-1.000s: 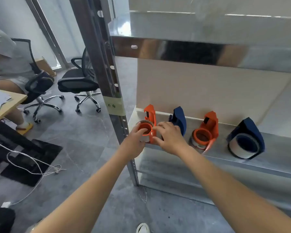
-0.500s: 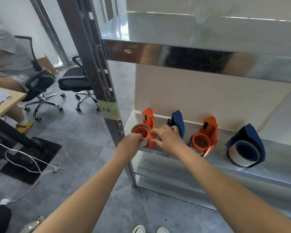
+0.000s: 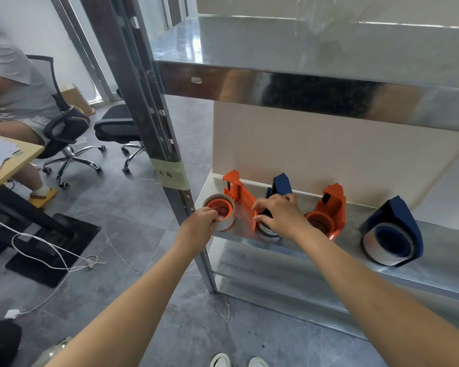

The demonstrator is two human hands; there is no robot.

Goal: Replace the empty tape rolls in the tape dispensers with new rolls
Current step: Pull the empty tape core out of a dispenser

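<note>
Four tape dispensers stand on the lower metal shelf [image 3: 435, 263]. My left hand [image 3: 200, 225] grips a thin tape roll on an orange hub [image 3: 221, 207], which sits a little to the left of the leftmost orange dispenser [image 3: 237, 190], near the shelf's left end. My right hand [image 3: 280, 215] lies over the second, blue dispenser [image 3: 282, 184], and its fingertips and thumb pinch the side plate of the orange dispenser. Further right stand another orange dispenser [image 3: 331, 210] and a blue dispenser [image 3: 394, 231] with a thick white roll.
The rack's upright post [image 3: 154, 128] stands just left of my left hand, and an upper shelf [image 3: 302, 86] overhangs the dispensers. On the left are two office chairs [image 3: 64, 133], a seated person [image 3: 13, 83], a desk [image 3: 8, 160] and a white cable [image 3: 51, 255] on the floor.
My left hand has drawn the roll with its orange hub leftward, out of the leftmost orange dispenser. My right hand stays at the dispenser. The view has moved closer.
</note>
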